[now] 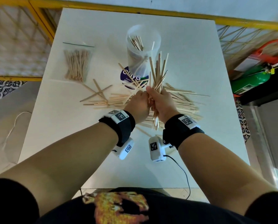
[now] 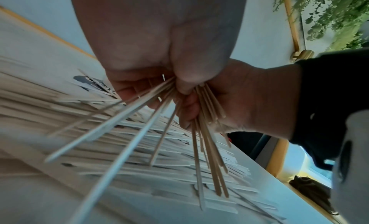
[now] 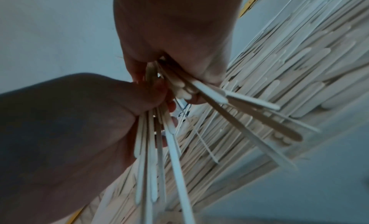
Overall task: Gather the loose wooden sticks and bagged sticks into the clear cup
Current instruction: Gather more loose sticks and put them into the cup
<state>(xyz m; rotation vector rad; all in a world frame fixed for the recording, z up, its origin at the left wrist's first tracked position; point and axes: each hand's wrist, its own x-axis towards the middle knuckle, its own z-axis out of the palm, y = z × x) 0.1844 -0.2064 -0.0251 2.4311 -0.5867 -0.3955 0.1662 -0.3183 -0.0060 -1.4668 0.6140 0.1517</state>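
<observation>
Over the table's middle, both hands hold one splayed bundle of wooden sticks. My left hand grips its left side and my right hand grips its right side, fingers curled round the sticks. The left wrist view has the bundle fanning out below the left hand. In the right wrist view the sticks pass between both hands. The clear cup stands just beyond, upright, with a few sticks inside. A clear bag of sticks lies at the back left. Loose sticks are heaped under the hands.
The cup stands partly on a purple and white label. More loose sticks spread to the left. A black cable trails off the white table near its front edge. A green cylinder lies on the floor at the right.
</observation>
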